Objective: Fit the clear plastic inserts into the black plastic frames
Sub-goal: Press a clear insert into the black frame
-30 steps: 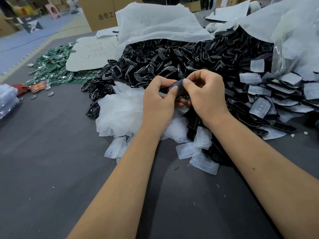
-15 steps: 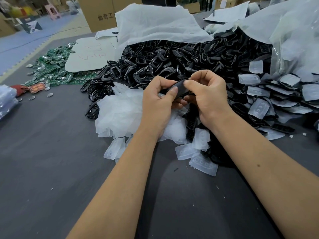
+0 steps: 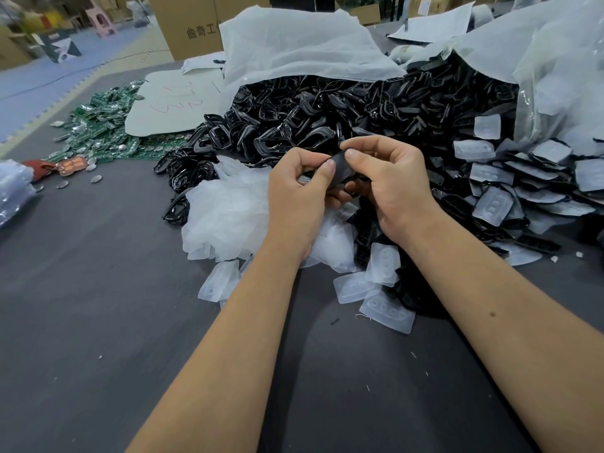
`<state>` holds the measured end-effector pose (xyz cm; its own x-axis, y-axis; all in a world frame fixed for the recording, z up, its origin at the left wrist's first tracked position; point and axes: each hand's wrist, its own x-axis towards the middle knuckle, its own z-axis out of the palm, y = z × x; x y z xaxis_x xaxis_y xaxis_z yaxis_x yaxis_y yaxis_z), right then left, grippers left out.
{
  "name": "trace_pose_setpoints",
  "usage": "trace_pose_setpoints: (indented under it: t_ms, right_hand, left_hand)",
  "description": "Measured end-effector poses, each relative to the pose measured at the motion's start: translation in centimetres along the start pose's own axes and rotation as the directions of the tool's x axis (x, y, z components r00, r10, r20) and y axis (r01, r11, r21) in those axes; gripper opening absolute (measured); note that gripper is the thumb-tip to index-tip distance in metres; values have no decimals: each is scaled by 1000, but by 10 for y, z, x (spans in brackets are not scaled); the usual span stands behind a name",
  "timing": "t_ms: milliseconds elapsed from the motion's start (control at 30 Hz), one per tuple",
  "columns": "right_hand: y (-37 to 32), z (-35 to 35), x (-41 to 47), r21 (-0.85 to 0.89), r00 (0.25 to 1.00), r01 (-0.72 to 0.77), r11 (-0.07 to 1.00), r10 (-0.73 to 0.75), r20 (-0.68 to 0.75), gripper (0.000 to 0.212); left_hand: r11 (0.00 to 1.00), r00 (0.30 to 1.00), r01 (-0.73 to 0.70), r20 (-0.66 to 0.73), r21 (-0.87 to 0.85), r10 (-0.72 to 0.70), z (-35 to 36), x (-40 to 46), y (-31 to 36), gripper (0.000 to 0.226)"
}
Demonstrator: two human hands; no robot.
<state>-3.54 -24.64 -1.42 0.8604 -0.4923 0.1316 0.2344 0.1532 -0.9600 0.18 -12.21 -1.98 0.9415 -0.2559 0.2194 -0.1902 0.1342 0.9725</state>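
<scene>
Both hands hold one small black plastic frame [image 3: 340, 170] above the table, in front of the piles. My left hand [image 3: 299, 197] pinches its left end with thumb and curled fingers. My right hand [image 3: 392, 181] grips its right end, thumb on top. Whether a clear insert sits in it is hidden by the fingers. A big heap of black frames [image 3: 327, 116] spills from a white bag behind. Clear inserts [image 3: 228, 210] lie piled under my left hand, with loose ones [image 3: 387, 310] nearer me.
More clear inserts and black parts [image 3: 510, 191] cover the right side. Green circuit boards [image 3: 98, 132] and a white sheet [image 3: 173, 103] lie at the far left. A cardboard box [image 3: 189, 24] stands behind. The dark grey table [image 3: 98, 322] stretches toward me.
Both hands have kept their hold on the black frame and shifted only slightly; the thumbs have pressed a little closer together on it.
</scene>
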Motion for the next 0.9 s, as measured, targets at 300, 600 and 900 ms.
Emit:
trace_pose_setpoints:
  t_ms: [300,600,900]
  right_hand:
    - [2,1,0,-53,999,-5,999,7,47,13]
    - [5,-1,3,-113,999,-3,994,7,37,10]
    - [4,0,1,-85,998,26,996,-21,65,4]
  left_hand:
    - [999,998,9,-57,37,-7,-1,4,-3,17]
    - [1000,1000,14,-26,20,-14,-2,4,-4,17]
    - [999,1000,-24,-11,36,25,-1,4,-6,15]
